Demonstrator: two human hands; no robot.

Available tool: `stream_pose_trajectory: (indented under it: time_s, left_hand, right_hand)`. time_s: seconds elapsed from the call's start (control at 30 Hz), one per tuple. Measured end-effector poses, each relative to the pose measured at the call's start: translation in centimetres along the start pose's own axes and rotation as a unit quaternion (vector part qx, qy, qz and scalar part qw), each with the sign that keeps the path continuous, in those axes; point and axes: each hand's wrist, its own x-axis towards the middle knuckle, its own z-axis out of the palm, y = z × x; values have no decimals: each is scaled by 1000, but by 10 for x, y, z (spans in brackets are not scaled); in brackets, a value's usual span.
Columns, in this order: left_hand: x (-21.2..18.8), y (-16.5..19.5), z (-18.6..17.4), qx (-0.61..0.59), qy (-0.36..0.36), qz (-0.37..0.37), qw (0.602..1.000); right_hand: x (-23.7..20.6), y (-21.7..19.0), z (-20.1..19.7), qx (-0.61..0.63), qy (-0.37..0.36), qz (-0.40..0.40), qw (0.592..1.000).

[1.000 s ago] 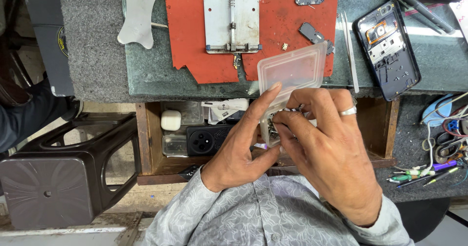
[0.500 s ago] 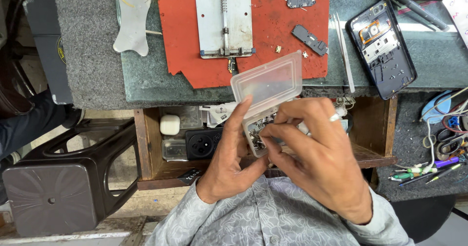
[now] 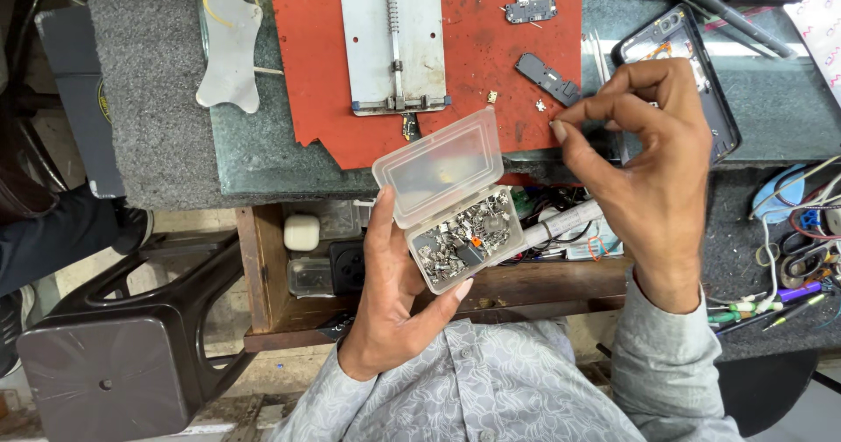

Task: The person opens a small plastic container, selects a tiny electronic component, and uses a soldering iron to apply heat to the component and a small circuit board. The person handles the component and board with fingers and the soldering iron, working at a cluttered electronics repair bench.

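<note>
- A grey stone-topped workbench (image 3: pixel 263 157) fills the upper half of the frame, with an open wooden drawer shelf (image 3: pixel 263 267) below its edge.
- At lower left stands a dark plastic stool (image 3: pixel 105 354).
- A red work mat (image 3: pixel 491 65) lies top centre on the bench, carrying a silver metal holding plate (image 3: pixel 390 35).
- At upper right, an opened phone body (image 3: pixel 701 65) lies on the bench, partly behind the raised hand.
- The left hand (image 3: pixel 394 302), centre of the frame, grasps a small clear plastic box (image 3: pixel 455 205) from beneath, thumb and fingers closed round its base; the box sits just below the mat's lower edge, over the drawer.
- Its hinged lid stands open, tilted toward the bench, and the tray is full of tiny metal parts (image 3: pixel 460 236).
- The right hand (image 3: pixel 648 162), right of centre, is raised above the box with thumb and forefinger pinched together; whether anything sits in the pinch I cannot tell.
- A small dark phone part (image 3: pixel 545 76) lies on the mat just left of those fingertips.
</note>
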Motion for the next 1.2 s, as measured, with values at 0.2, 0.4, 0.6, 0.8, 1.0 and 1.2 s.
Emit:
stream_pose_trajectory:
  time_s: [0.2, 0.4, 0.6, 0.8, 1.0, 1.2]
  left_hand:
    - [0, 0, -1, 10, 4, 7, 1000]
    - [-1, 1, -1, -1, 5, 6, 1000]
    - [-2, 1, -1, 4, 8, 4, 1000]
    - [-2, 2, -1, 7, 6, -2, 1000]
    - [-2, 4, -1, -13, 9, -7, 1000]
    - [4, 11, 3, -25, 18, -25, 999]
  right_hand:
    - [1, -3, 0, -47, 31, -35, 998]
    - [5, -10, 11, -133, 38, -90, 986]
    - [6, -11, 15, -171, 46, -81, 981]
    - [5, -6, 15, -113, 37, -69, 991]
    - [4, -7, 13, -82, 20, -76, 994]
    - [1, -3, 7, -56, 55, -65, 995]
